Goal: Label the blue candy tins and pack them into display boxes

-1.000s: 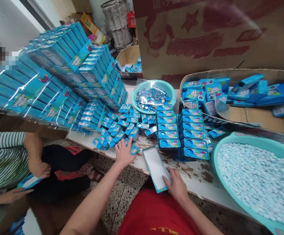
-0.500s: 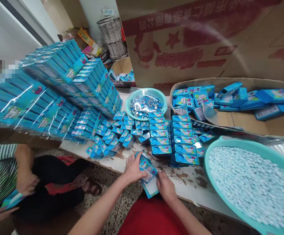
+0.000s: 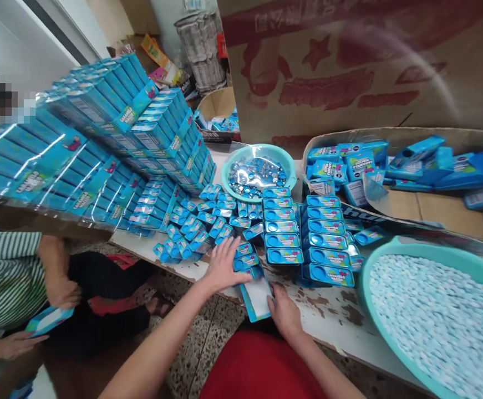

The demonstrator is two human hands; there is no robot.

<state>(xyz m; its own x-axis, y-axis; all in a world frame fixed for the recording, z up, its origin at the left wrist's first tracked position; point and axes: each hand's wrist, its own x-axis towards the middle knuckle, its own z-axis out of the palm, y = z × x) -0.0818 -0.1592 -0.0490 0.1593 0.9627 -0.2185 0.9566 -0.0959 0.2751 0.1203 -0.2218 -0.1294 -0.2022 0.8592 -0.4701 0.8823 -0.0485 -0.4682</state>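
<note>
Low at the table's front edge is a blue display carton [image 3: 258, 299] with a bare white inside. A short row of small blue tins [image 3: 246, 261] stands at its far end. My left hand [image 3: 223, 267] is beside these tins, fingers spread, its thumb touching the nearest tin. Pinched at the carton's right edge is my right hand [image 3: 285, 311], its fingertips partly hidden. Beyond the hands, two rows of stacked tins [image 3: 283, 256] stand upright. Many loose tins [image 3: 189, 227] lie to the left.
Wrapped stacks of blue cartons [image 3: 158, 138] rise at left. Behind are a turquoise bowl [image 3: 293, 180] of small shiny pieces and a cardboard box [image 3: 424, 208] of blue packs. A turquoise basin [image 3: 368, 288] of pale candies stands right. At left, a co-worker's hand [image 3: 62, 291] holds another carton.
My left hand has spread its fingers and moved slightly up. The tins near it now show their tops in a row. My view has shifted left, and the co-worker's carton has turned.
</note>
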